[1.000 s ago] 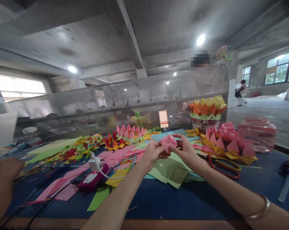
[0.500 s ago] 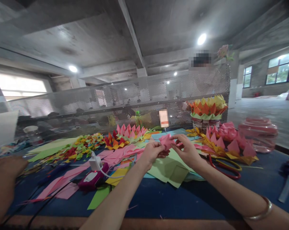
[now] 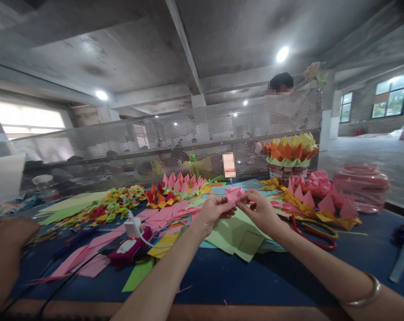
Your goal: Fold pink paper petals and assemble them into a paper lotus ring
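Between my fingertips is a small folded pink paper piece [image 3: 233, 194], raised above the table. My left hand [image 3: 216, 211] pinches its lower left side. My right hand [image 3: 257, 207] grips its lower right edge, thumb and fingers close together. Beneath both hands lie overlapping light green paper sheets [image 3: 232, 234]. To the left spread pink paper strips [image 3: 170, 213]. Beyond them stands a folded lotus with pink points [image 3: 183, 183]. Red-handled scissors [image 3: 314, 240] rest to the right of my right hand.
A purple power socket [image 3: 130, 247] with a white charger [image 3: 133, 226] sits left. Paper lotuses [image 3: 289, 154] and a clear pink jar [image 3: 360, 187] stand right. A perforated metal screen [image 3: 121, 142] closes the table's back. Another person's hand [image 3: 11, 236] shows at far left.
The pink paper has turned and shifted slightly right, so its wide folded top now faces me. My fingers have moved closer together along its lower edge.
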`<action>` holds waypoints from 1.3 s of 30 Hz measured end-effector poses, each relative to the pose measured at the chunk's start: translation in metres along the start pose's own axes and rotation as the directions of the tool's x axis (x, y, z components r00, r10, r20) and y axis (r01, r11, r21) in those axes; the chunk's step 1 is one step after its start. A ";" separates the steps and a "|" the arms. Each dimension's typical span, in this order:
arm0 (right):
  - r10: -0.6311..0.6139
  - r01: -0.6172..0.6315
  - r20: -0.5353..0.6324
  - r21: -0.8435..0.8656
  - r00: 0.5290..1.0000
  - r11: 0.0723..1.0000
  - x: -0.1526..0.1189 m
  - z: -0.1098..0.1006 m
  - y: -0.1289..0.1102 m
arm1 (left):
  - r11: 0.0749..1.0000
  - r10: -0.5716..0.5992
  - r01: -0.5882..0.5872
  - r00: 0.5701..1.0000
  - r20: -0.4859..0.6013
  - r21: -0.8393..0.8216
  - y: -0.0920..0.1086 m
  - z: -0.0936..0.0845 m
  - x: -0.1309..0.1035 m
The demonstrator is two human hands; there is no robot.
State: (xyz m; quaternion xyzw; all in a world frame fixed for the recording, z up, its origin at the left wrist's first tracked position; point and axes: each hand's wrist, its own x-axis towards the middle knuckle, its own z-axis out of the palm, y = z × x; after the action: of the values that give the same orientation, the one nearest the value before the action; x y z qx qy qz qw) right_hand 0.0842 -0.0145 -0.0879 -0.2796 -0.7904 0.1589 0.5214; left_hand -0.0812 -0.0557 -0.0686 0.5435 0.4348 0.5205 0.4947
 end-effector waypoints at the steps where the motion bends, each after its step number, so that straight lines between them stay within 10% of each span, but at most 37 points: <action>1: 0.014 -0.014 -0.005 0.011 1.000 1.000 0.000 0.000 0.000 | 1.000 0.007 -0.007 1.000 0.023 -0.008 -0.001 0.000 0.000; 28: -0.068 0.038 -0.130 -0.218 0.989 0.975 0.000 -0.003 0.000 | 0.987 0.076 -0.084 0.995 -0.062 -0.137 -0.003 0.009 0.001; 39: -0.124 0.100 -0.140 -0.170 0.982 0.980 -0.002 -0.003 -0.005 | 0.974 -0.061 0.062 0.998 0.013 -0.220 -0.001 0.008 -0.004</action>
State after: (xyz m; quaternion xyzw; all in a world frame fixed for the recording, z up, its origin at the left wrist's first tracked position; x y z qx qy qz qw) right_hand 0.0861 -0.0196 -0.0852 -0.2872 -0.7739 0.0431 0.5628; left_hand -0.0740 -0.0600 -0.0699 0.4732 0.3896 0.5482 0.5690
